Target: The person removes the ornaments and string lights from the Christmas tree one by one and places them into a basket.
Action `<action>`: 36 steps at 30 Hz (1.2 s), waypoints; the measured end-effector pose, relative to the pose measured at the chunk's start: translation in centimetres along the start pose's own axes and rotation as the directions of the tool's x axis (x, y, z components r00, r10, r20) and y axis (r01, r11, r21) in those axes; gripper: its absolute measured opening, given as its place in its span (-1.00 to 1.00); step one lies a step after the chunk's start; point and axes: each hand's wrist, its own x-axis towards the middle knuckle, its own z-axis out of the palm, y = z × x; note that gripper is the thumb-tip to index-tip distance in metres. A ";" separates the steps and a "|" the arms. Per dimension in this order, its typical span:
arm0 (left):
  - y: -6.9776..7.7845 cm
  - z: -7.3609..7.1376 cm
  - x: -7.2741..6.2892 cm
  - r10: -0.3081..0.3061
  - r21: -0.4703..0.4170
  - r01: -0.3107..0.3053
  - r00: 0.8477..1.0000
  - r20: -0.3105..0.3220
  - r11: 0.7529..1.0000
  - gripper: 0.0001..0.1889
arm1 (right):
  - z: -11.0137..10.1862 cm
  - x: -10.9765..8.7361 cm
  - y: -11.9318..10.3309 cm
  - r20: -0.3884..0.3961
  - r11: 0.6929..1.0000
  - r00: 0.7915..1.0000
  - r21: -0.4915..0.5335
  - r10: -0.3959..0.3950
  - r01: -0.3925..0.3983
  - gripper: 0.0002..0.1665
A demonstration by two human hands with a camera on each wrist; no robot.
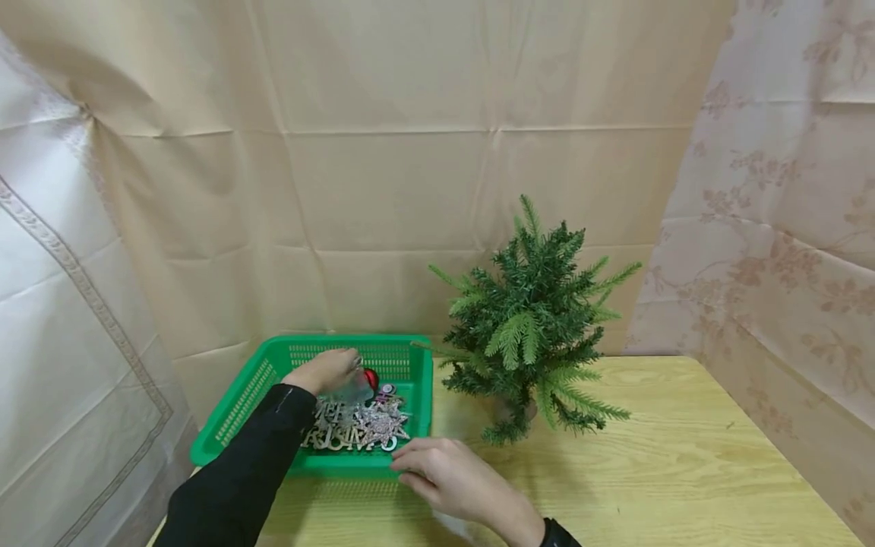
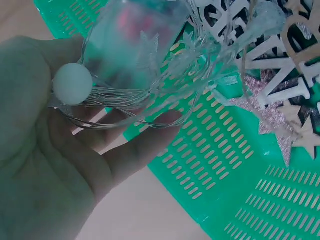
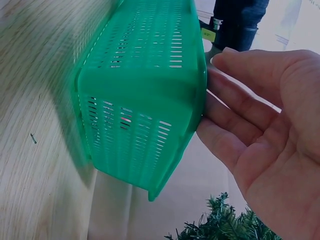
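In the left wrist view my left hand (image 2: 75, 135) holds a bundle of string lights (image 2: 120, 97) with thin clear wire, a small white ball and star-shaped pieces. Beside the wire hangs a clear plastic pouch (image 2: 137, 45). In the head view the left hand is over the green basket (image 1: 418, 365), which contains wooden letters (image 1: 335, 437), a glittery star (image 1: 379, 422) and a red ball (image 1: 371, 378). My right hand (image 1: 447, 475) is at the basket's front right corner. In the right wrist view its relaxed fingers (image 3: 225, 125) are right at the rim.
A small artificial pine tree (image 1: 526, 327) stands on the wooden table (image 1: 670, 448), to the right of the basket. Beige cloth (image 1: 383, 182) hangs behind, with patterned cloth at both sides.
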 end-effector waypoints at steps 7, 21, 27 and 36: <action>-0.3 0.4 -0.6 -0.217 -0.066 0.224 0.971 0.101 0.972 -0.36 | 0.1 -0.1 -0.1 -0.012 1.000 1.000 -0.016 -0.008 0.008 -0.80; -0.9 1.8 -2.0 -0.327 -0.075 0.341 0.932 0.158 0.937 -0.29 | 0.4 -0.9 0.3 -0.032 0.996 0.998 -0.065 -0.055 0.053 -0.69; -1.1 2.2 -1.5 -0.287 -0.083 0.303 0.944 0.161 0.949 -0.31 | 0.5 -1.0 0.1 -0.025 0.995 0.998 -0.086 -0.051 0.048 -0.71; 0.4 0.5 -2.4 -0.225 0.087 0.226 0.974 -0.022 0.970 -0.18 | -4.2 -2.4 -0.5 -0.094 0.992 0.989 -0.068 -0.110 0.104 -0.65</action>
